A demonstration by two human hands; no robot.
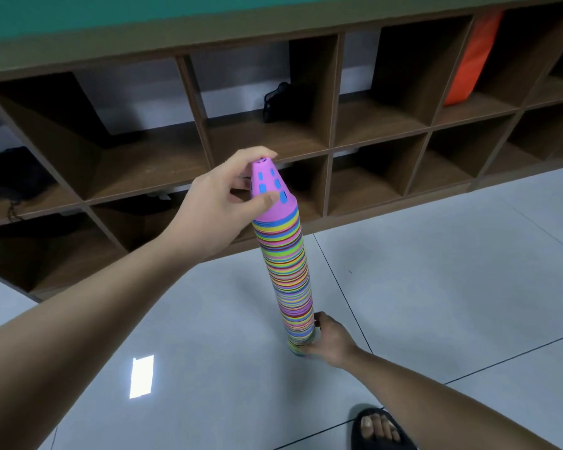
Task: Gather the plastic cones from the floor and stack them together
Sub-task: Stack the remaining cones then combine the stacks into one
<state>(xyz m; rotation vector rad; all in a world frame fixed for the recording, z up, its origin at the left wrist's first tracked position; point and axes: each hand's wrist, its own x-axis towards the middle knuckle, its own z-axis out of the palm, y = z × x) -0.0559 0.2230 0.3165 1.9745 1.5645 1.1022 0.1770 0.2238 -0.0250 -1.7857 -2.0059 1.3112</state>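
Note:
A tall stack of plastic cones [288,274] in many colours stands upright on the grey tiled floor. Its top cone [275,204] is pink with blue showing through its slots. My left hand [218,203] grips that pink cone near the tip, thumb on the front and fingers over the top. My right hand [330,337] wraps around the foot of the stack at floor level, fingers curled behind it. No loose cones show on the floor.
A brown wooden cubby shelf [332,102] runs along the wall right behind the stack, with a black object [275,102] and an orange bag [472,56] in its compartments. My foot in a black sandal [379,428] is at the bottom right.

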